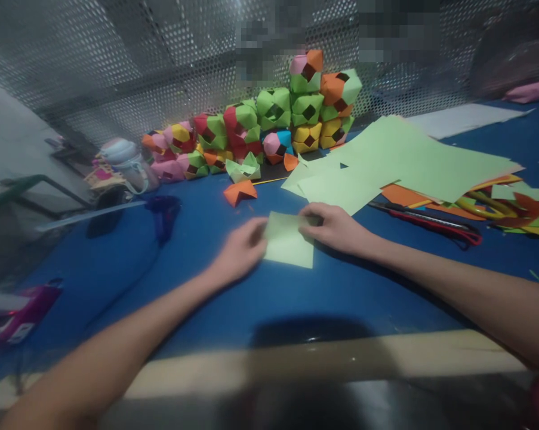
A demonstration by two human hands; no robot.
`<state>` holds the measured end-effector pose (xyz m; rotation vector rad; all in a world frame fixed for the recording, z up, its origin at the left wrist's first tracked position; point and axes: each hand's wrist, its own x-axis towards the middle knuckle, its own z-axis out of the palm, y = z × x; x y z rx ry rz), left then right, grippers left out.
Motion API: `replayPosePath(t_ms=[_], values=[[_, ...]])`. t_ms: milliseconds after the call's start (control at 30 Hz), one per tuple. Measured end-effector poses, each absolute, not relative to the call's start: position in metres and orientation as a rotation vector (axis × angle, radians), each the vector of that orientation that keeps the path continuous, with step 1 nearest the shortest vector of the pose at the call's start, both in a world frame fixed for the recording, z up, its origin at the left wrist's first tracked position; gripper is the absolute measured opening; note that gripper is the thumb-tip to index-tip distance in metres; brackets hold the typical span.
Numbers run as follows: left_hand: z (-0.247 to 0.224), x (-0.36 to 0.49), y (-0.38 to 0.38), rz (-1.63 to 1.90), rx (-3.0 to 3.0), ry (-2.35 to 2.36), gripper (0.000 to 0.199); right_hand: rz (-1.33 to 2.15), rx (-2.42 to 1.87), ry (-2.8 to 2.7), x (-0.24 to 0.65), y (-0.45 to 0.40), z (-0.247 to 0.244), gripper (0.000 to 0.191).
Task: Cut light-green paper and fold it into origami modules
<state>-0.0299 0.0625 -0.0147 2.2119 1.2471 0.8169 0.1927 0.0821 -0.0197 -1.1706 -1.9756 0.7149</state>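
Note:
A small light-green square of paper (289, 243) lies on the blue tabletop (215, 316) between my two hands. My left hand (245, 248) grips its left edge, with the fingers curled and the thumb side up. At the paper's upper right corner, my right hand (329, 227) pinches the sheet between thumb and fingers. Just beyond sit a folded orange paper piece (240, 192) and a folded pale-green piece (244, 169). Large light-green sheets (412, 158) spread out past my right hand.
Colourful folded-paper cubes (273, 107) are stacked along the back by a perforated metal screen. A red box cutter (434, 226) and yellow-handled scissors (486, 206) lie right, among paper scraps. Left are a blue glue gun (162, 215) with its cord, a flask (123, 161) and a magenta box (27, 313).

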Motion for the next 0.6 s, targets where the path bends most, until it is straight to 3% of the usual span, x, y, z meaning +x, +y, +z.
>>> replayPosePath(t_ms=[100,233,433,600], values=[[-0.013,-0.029,0.061,0.755,2.370,1.169,0.031,0.520,-1.044,-2.038,0.190,0.084,-0.025,0.022],[-0.014,-0.029,0.060,0.695,2.574,1.078,0.030,0.431,-0.927,-2.089,0.190,0.083,-0.024,0.009],[-0.018,-0.033,0.064,0.818,2.496,1.265,0.020,0.479,-0.875,-2.094,0.197,0.083,-0.025,0.010],[-0.018,-0.034,0.067,0.783,2.453,1.312,0.016,0.290,-0.827,-2.240,0.197,0.081,-0.032,0.014]])
